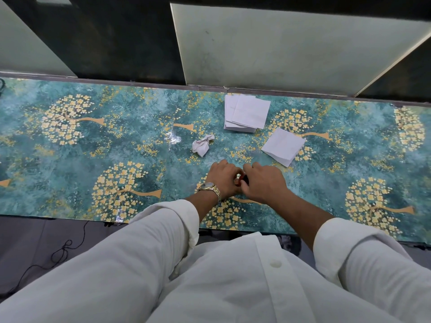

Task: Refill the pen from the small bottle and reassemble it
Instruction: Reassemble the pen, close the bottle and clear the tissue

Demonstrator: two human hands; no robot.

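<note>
My left hand (224,180) and my right hand (263,183) meet over the near middle of the teal table (93,159). Both are closed around a small object (240,180) between them. Only a reddish bit and a dark bit of it show between the fingers. I cannot tell whether that is the small bottle or a part of the pen. My fingers hide the remainder of it. A watch is on my left wrist.
A crumpled, stained tissue (201,145) lies just beyond my hands. A stack of white paper squares (246,115) sits near the far edge, and a single folded sheet (283,145) lies to the right of my hands. A glass partition rises behind the table.
</note>
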